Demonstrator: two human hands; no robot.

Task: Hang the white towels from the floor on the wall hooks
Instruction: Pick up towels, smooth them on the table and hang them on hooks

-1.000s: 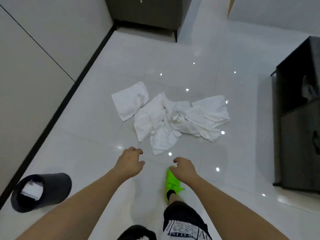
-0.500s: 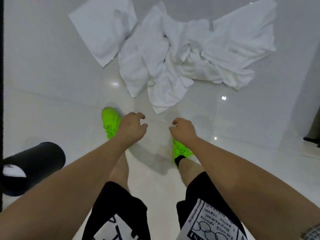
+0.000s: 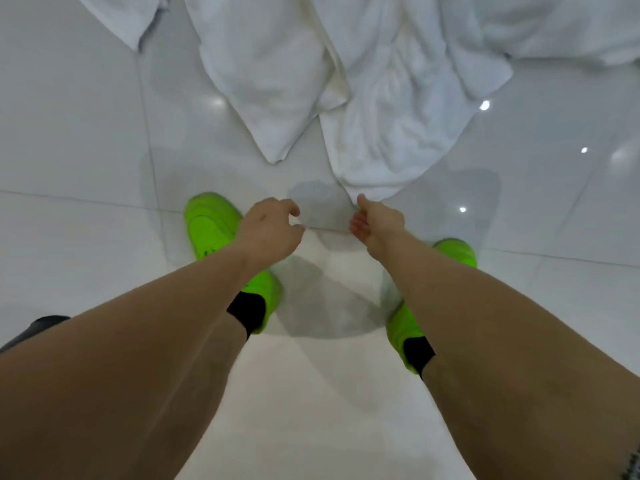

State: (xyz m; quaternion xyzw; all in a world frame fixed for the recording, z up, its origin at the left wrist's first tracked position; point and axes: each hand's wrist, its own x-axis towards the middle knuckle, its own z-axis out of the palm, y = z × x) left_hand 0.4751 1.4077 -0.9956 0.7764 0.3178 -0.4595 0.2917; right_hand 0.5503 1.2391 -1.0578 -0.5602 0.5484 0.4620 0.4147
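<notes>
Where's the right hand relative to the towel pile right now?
In the head view, the right hand is centre-right, at the near corner of the white towels, above the right green shoe.

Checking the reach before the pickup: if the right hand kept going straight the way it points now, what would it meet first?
Probably the near corner of the crumpled white towel on the glossy floor: the right hand points at it, thumb at its edge, though contact is unclear.
</notes>
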